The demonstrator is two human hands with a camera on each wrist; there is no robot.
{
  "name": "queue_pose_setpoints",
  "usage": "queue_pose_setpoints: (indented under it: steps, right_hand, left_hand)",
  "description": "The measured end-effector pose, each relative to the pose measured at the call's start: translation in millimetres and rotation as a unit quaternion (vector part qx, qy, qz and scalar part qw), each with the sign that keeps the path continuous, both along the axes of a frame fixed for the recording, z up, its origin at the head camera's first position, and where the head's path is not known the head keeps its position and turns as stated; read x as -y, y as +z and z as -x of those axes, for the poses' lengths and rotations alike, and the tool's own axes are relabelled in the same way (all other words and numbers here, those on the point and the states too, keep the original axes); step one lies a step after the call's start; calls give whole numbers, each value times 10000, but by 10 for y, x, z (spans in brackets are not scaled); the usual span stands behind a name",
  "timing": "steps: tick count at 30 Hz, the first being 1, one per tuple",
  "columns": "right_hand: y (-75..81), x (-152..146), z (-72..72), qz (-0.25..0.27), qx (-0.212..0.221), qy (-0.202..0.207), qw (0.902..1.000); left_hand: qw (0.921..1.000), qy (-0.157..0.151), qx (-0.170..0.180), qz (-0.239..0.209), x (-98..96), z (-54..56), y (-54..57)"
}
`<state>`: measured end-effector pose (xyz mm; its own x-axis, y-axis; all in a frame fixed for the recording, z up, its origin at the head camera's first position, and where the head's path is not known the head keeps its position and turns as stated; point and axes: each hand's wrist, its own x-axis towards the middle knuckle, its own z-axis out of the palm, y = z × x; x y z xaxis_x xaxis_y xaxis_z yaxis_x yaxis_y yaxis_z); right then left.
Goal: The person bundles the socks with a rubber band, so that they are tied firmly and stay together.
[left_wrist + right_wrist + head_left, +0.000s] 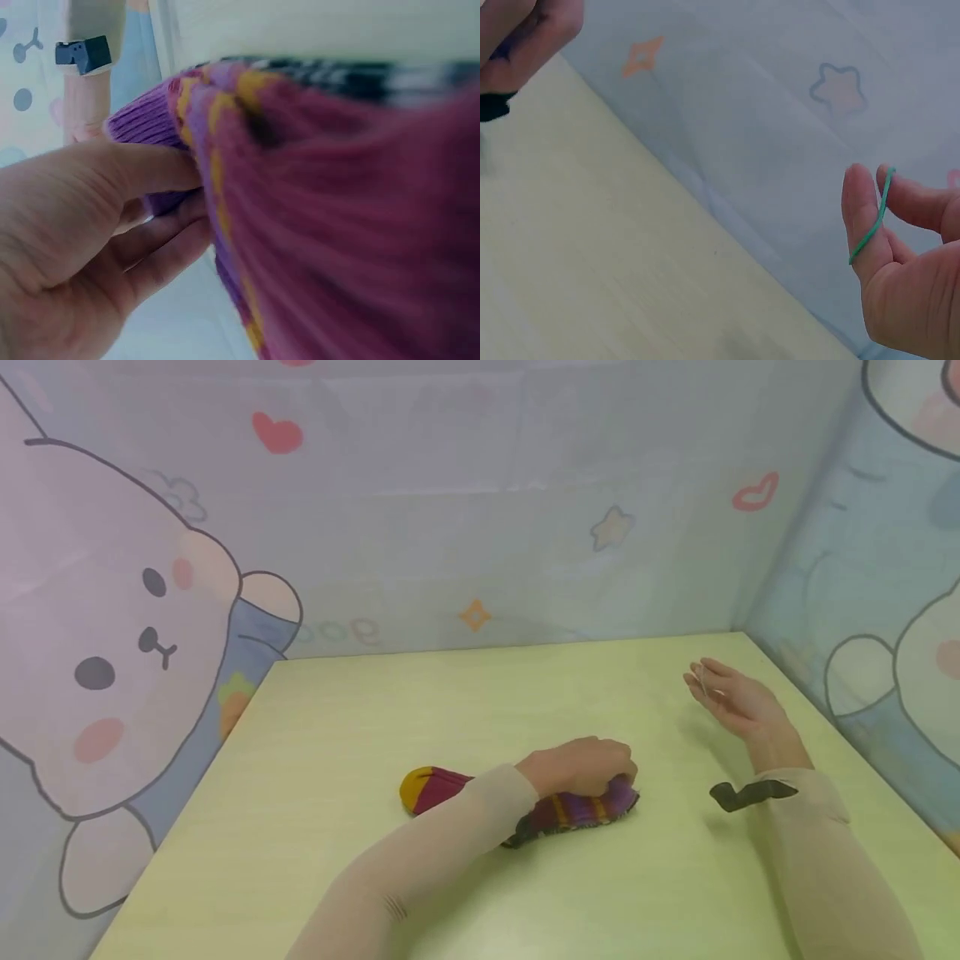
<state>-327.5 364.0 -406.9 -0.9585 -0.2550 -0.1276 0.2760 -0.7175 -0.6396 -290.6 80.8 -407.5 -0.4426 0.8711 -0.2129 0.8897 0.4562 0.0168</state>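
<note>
A sock in maroon with a yellow toe lies near the middle of the table; purple and yellow stripes mark its other end. My left hand grips that end from above. In the left wrist view, the purple ribbed cuff shows beyond my thumb, with my fingers beneath the fabric. Part of the sock is hidden by my forearm. Off to the right, my right hand is raised above the table, fingers fairly straight. A thin green rubber band runs stretched across its fingers.
The pale yellow-green table meets a cartoon-printed cloth at its back and sides. A black wrist-camera mount sticks out from the right sleeve.
</note>
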Motion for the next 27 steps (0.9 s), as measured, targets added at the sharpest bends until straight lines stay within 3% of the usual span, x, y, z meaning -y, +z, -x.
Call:
queue_pose_setpoints:
  steps: [6, 12, 15, 16, 18, 21, 23, 25, 27]
  right_hand:
    - [-11, 33, -31, -306, 97, -397, 9987]
    - [35, 96, -23, -1335, -256, -596, 9889]
    - [33, 140, -8, -1974, -600, -331, 9779]
    - [29, 161, -3, -2259, -774, -184, 9709]
    - [14, 204, 6, -2954, -1232, 167, 9473]
    - [-9, 282, -2, -4024, -1879, 644, 8937]
    - [-29, 335, -12, -4434, -2146, 921, 8654]
    - [-45, 397, -27, -4642, -2296, 1197, 8470]
    - [-63, 465, -43, -4654, -2435, 1491, 8378]
  left_hand:
    - [9984, -10, -220, -516, 195, -78, 32]
    - [9954, 192, 322, -881, 351, -82, 97]
    - [9932, 279, 504, -1013, 417, -74, 122]
    - [9924, 307, 556, -1055, 438, -71, 134]
    - [9910, 343, 620, -1133, 478, -63, 155]
    - [9881, 409, 758, -1273, 531, -59, 178]
    - [9857, 457, 852, -1381, 559, -64, 184]
    - [9835, 515, 920, -1473, 582, -68, 176]
    - [9820, 568, 948, -1532, 601, -71, 157]
